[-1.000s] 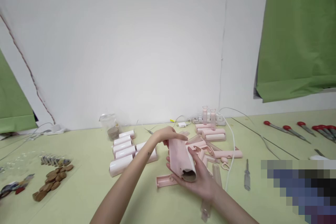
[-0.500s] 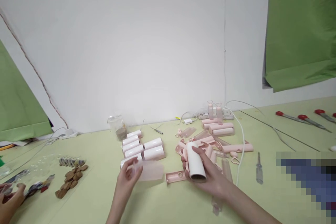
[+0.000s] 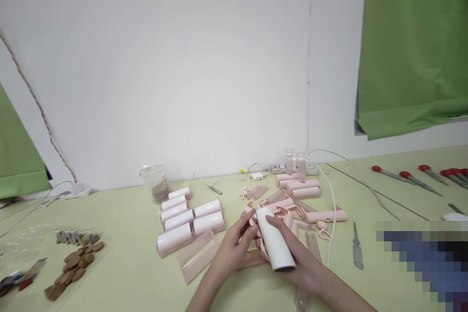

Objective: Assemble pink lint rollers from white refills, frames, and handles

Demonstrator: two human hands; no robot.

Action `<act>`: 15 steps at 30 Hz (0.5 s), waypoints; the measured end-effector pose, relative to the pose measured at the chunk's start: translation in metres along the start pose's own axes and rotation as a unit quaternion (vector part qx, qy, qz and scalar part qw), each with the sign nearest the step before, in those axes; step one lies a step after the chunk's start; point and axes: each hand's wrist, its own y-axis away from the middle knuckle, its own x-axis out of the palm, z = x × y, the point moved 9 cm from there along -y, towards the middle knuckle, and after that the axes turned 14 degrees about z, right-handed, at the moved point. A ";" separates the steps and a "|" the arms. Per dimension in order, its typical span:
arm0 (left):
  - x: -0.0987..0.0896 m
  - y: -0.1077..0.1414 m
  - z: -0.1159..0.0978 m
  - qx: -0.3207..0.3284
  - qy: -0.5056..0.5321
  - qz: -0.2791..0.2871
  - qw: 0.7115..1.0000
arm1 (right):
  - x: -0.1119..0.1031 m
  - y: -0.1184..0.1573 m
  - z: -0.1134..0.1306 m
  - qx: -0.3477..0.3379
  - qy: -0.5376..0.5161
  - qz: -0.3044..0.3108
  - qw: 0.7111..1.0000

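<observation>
A white roll point(image 3: 275, 239) is gripped by my right hand point(image 3: 296, 248), its dark open end tilted down toward me, with pink plastic beside it. My left hand point(image 3: 237, 243) has its fingers bent against the pink plastic at the roll's left side; what its fingertips hold is too small to tell. A translucent pink sheet point(image 3: 197, 256) lies on the table just left of my left wrist. Several white rolls point(image 3: 175, 239) lie in rows beyond it. Loose pink holder parts point(image 3: 325, 216) are heaped behind and right of my hands.
Brown discs point(image 3: 78, 263) and small packets lie at the left. A clear bag point(image 3: 155, 183) stands by the wall. On the right are a white cable point(image 3: 333, 204), a clear-handled screwdriver point(image 3: 357, 248) and red-ended tools point(image 3: 420, 183). A power strip point(image 3: 312, 168) sits at the back.
My left hand has let go of the translucent sheet, now on the table, and moved right to the pink plastic by the roll. The other person's hand at the left has left the view.
</observation>
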 end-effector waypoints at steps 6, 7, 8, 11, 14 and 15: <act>-0.028 0.008 0.017 0.061 0.199 -0.160 0.965 | 0.003 0.006 -0.012 0.084 0.016 0.034 0.996; -0.025 0.010 0.022 0.051 0.236 -0.155 0.958 | 0.006 0.009 -0.019 0.106 0.043 0.040 0.993; -0.019 0.012 0.027 0.035 0.263 -0.144 0.953 | 0.008 0.011 -0.025 0.122 0.066 0.046 0.989; 0.001 0.014 0.041 -0.025 0.300 -0.110 0.947 | 0.013 0.013 -0.032 0.113 0.120 0.054 0.985; 0.015 0.014 0.045 -0.046 0.307 -0.081 0.947 | 0.014 0.012 -0.029 0.084 0.167 0.040 0.982; 0.017 0.014 0.045 -0.045 0.303 -0.074 0.949 | 0.013 0.012 -0.027 0.078 0.181 0.037 0.980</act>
